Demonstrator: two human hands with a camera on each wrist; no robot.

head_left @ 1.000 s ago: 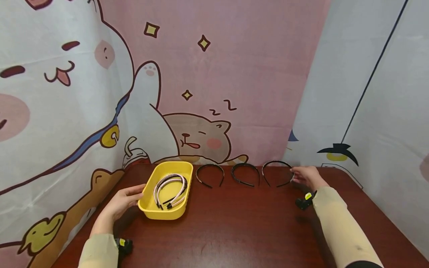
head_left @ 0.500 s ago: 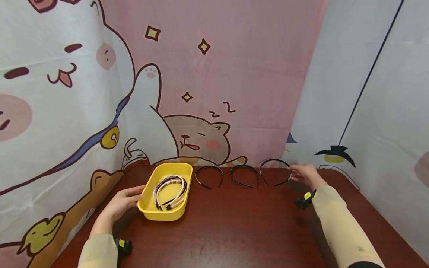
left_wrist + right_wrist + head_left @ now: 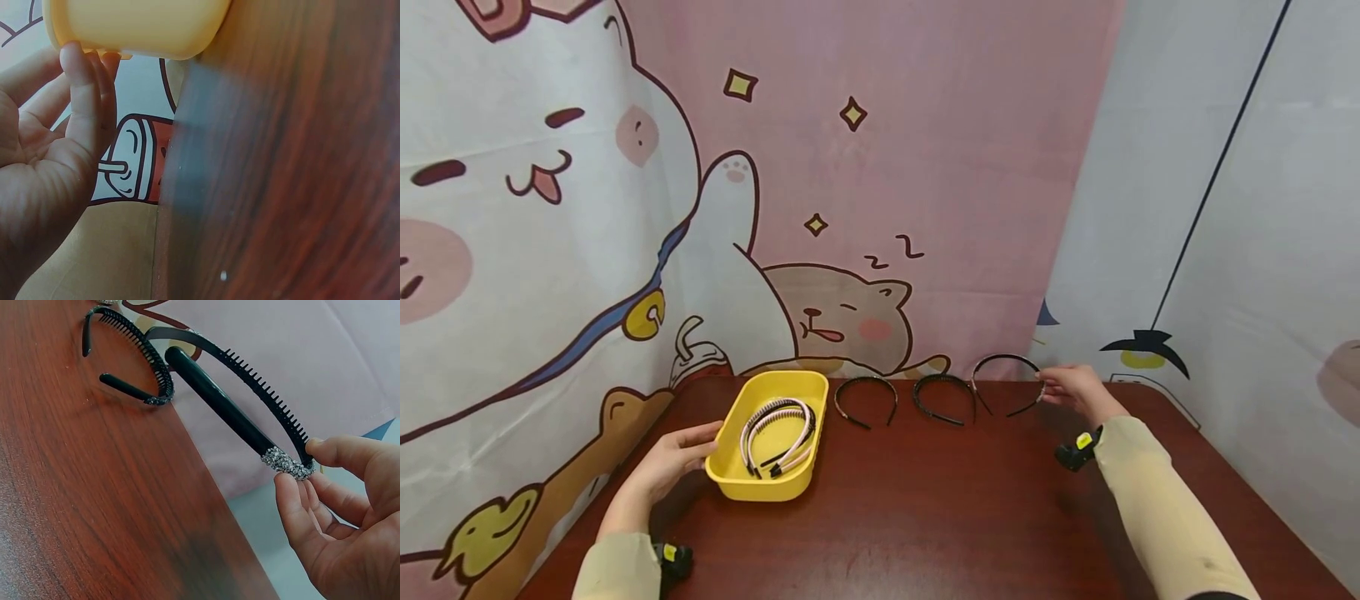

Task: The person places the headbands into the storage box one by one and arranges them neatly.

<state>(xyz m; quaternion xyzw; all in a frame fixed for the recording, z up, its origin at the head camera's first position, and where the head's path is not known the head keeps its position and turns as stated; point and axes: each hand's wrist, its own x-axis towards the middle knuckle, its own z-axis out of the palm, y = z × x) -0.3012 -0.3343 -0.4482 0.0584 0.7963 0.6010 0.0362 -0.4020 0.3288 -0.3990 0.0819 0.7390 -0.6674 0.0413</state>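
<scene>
- Left hand (image 3: pixel 672 460): placed against tray (image 3: pixel 763 490); clamping cannot be told.
- Tray: yellow, headbands (image 3: pixel 811 417) contained.
- 2 black headbands (image 3: pixel 867 377): laid on table (image 3: pixel 910 517), right of tray.
- Glittered headband (image 3: pixel 219 401): at row's right end, pinched between thumb and fingers of right hand (image 3: pixel 1078 392).

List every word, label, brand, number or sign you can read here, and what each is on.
"Z Z": printed on the backdrop, above the brown cartoon animal.
Yellow labels on the black wrist devices: too small to read.
No readable text on the yellow tray or the headbands.
</scene>
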